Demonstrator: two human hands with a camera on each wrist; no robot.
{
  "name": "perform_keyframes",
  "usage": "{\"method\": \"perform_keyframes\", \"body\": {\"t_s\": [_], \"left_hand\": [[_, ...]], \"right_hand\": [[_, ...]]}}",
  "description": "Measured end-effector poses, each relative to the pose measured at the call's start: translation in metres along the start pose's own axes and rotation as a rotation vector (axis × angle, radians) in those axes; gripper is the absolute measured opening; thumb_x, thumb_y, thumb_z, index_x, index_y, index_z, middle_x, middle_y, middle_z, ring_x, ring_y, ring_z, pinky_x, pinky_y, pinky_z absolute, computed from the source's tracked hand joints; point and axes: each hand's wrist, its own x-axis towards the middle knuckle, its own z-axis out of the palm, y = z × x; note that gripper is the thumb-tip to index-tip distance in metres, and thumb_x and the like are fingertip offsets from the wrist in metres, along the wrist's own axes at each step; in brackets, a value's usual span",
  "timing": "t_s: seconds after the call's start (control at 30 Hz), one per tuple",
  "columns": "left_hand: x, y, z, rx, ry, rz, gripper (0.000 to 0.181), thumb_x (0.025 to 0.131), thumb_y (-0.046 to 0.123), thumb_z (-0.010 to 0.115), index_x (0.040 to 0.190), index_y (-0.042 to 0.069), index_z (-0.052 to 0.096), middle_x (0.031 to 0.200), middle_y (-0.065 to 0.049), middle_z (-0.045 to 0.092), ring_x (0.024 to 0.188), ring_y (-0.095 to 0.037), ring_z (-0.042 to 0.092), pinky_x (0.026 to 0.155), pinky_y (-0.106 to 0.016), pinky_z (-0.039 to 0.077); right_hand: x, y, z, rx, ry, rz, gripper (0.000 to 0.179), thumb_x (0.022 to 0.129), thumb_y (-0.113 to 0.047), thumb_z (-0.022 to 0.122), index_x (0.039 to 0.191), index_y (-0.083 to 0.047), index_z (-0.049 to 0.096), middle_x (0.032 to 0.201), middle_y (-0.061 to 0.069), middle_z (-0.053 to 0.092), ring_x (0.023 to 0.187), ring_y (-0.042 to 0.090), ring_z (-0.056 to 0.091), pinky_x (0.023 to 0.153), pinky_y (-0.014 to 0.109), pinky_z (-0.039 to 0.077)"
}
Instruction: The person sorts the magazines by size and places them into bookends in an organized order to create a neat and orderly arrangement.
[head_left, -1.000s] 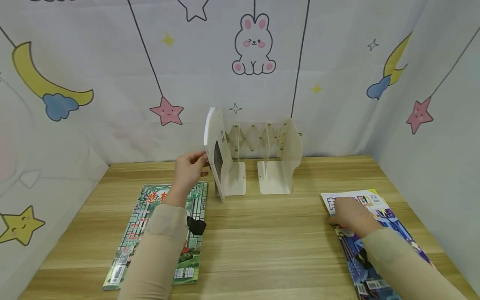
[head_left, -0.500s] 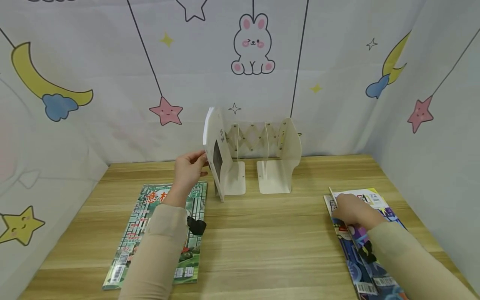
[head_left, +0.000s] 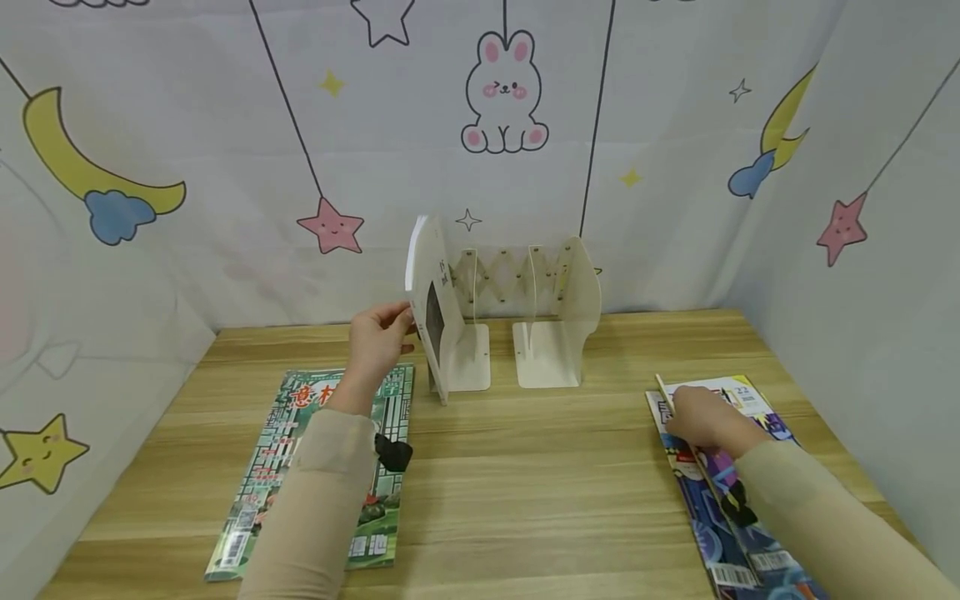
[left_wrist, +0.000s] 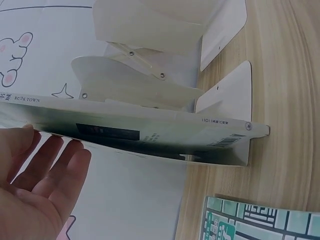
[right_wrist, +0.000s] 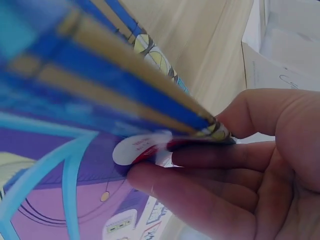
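Near the back of the table, my left hand [head_left: 378, 337] holds the outer edge of a thin white book [head_left: 429, 287], its thumb and fingers at that edge in the left wrist view. The book stands upright against the left plate of a cream expandable bookend [head_left: 547, 367]. At the right, my right hand [head_left: 708, 417] pinches the left edge of a blue and purple magazine [right_wrist: 105, 85] between thumb and fingers. That edge is raised and tilted. Beneath it lies another blue magazine [head_left: 697, 508], partly covered.
A green magazine [head_left: 386, 517] lies flat at the left, under my left forearm. The bookend's right plate [head_left: 583, 308] stands apart from the left one, joined by a folding lattice [head_left: 504, 275]. A white printed curtain [head_left: 420, 125] hangs behind the table.
My right hand has taken hold of the top magazine's left edge, raised it and shifted it slightly right, exposing the magazine beneath. The left hand and white book have stayed in place.
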Motion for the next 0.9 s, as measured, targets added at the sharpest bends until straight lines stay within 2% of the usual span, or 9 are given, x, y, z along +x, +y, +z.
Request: {"method": "perform_keyframes", "body": {"t_s": [0.17, 0.4, 0.5, 0.53, 0.67, 0.73, 0.77, 0.9], "left_hand": [[0.001, 0.000, 0.001, 0.000, -0.007, 0.006, 0.032, 0.098, 0.020, 0.052, 0.122, 0.004, 0.062, 0.118, -0.015, 0.062, 0.100, -0.021, 0.064, 0.078, -0.036, 0.059], [0.001, 0.001, 0.000, -0.006, 0.001, 0.006, 0.032, 0.098, 0.021, 0.052, 0.122, 0.004, 0.062, 0.118, -0.016, 0.062, 0.099, -0.021, 0.064, 0.080, -0.038, 0.058], [0.000, 0.001, 0.000, -0.014, 0.006, 0.023, 0.032, 0.097, 0.022, 0.053, 0.121, 0.003, 0.063, 0.116, -0.016, 0.063, 0.101, -0.023, 0.065, 0.081, -0.040, 0.058], [0.010, -0.010, -0.001, -0.052, -0.007, 0.048, 0.031, 0.097, 0.023, 0.053, 0.119, 0.004, 0.064, 0.113, -0.014, 0.064, 0.100, -0.023, 0.065, 0.079, -0.038, 0.058], [0.008, -0.010, -0.001, -0.057, -0.003, 0.043, 0.031, 0.097, 0.023, 0.053, 0.119, 0.004, 0.064, 0.113, -0.013, 0.065, 0.100, -0.023, 0.065, 0.079, -0.038, 0.058], [0.009, -0.011, -0.002, -0.057, -0.006, 0.029, 0.031, 0.097, 0.023, 0.053, 0.119, 0.004, 0.064, 0.114, -0.013, 0.064, 0.102, -0.023, 0.065, 0.080, -0.038, 0.058], [0.000, -0.001, -0.001, -0.025, 0.004, 0.002, 0.031, 0.097, 0.021, 0.053, 0.121, 0.003, 0.062, 0.117, -0.015, 0.063, 0.105, -0.026, 0.064, 0.082, -0.041, 0.058], [0.001, -0.002, -0.002, -0.012, -0.005, -0.008, 0.032, 0.098, 0.020, 0.052, 0.123, 0.003, 0.061, 0.119, -0.016, 0.062, 0.107, -0.026, 0.063, 0.083, -0.041, 0.057]], "right_hand": [[-0.003, -0.001, -0.005, 0.023, -0.019, 0.052, 0.021, 0.086, -0.018, 0.057, 0.072, -0.002, 0.053, 0.061, 0.006, 0.056, 0.047, 0.015, 0.055, 0.039, 0.020, 0.042], [-0.005, 0.000, -0.009, 0.053, -0.007, 0.069, 0.017, 0.086, -0.011, 0.056, 0.076, 0.002, 0.054, 0.064, 0.009, 0.056, 0.048, 0.015, 0.057, 0.040, 0.022, 0.047], [-0.008, 0.003, -0.011, 0.087, -0.001, 0.063, 0.017, 0.086, -0.008, 0.053, 0.071, 0.000, 0.053, 0.060, 0.007, 0.056, 0.046, 0.013, 0.057, 0.040, 0.022, 0.049], [-0.010, 0.004, -0.012, 0.102, 0.001, 0.056, 0.017, 0.085, -0.007, 0.052, 0.069, -0.001, 0.053, 0.058, 0.006, 0.056, 0.045, 0.012, 0.056, 0.040, 0.022, 0.049], [-0.015, 0.009, -0.013, 0.130, 0.040, 0.027, 0.024, 0.084, -0.010, 0.052, 0.061, -0.003, 0.054, 0.053, 0.003, 0.057, 0.043, 0.010, 0.053, 0.039, 0.021, 0.046], [-0.016, 0.012, -0.013, 0.176, 0.049, 0.039, 0.022, 0.085, -0.013, 0.054, 0.067, 0.001, 0.057, 0.057, 0.004, 0.059, 0.046, 0.011, 0.057, 0.041, 0.023, 0.050], [-0.017, 0.014, -0.013, 0.197, 0.055, 0.049, 0.022, 0.085, -0.015, 0.056, 0.071, 0.003, 0.058, 0.059, 0.005, 0.061, 0.048, 0.013, 0.059, 0.042, 0.025, 0.051], [-0.019, 0.020, -0.015, 0.285, 0.057, 0.071, 0.029, 0.088, -0.019, 0.057, 0.084, 0.010, 0.057, 0.067, 0.011, 0.064, 0.055, 0.019, 0.066, 0.048, 0.033, 0.057]]}}
